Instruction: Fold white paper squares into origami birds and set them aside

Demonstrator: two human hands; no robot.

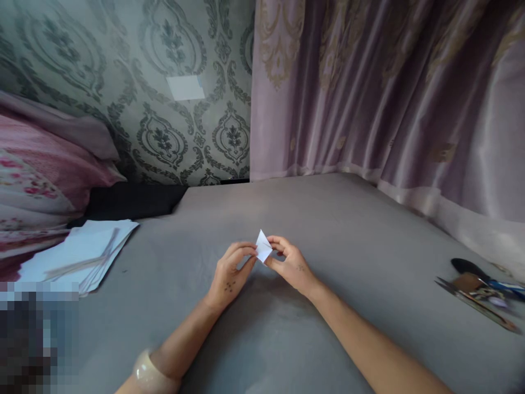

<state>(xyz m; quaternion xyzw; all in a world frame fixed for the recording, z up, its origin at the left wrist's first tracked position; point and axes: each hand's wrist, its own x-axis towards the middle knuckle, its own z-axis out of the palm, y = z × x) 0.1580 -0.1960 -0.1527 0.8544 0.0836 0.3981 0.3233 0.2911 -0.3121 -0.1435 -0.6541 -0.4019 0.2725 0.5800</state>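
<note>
A small piece of folded white paper (pixel 263 247), roughly diamond-shaped with a crease across it, is held up between my two hands over the grey surface. My left hand (pixel 233 269) pinches its left edge between thumb and fingers. On the opposite side, my right hand (pixel 292 262) grips the right edge, thumb below and fingers above. A pale bangle (pixel 152 374) circles my left wrist. The far side of the paper is hidden.
White sheets (pixel 82 254) lie stacked at the left, near a black item (pixel 131 203) and pink floral bedding (pixel 45 169). Scissors (pixel 476 303) and other small tools sit at the far right. Curtains (pixel 328 98) hang behind the grey surface (pixel 361 230).
</note>
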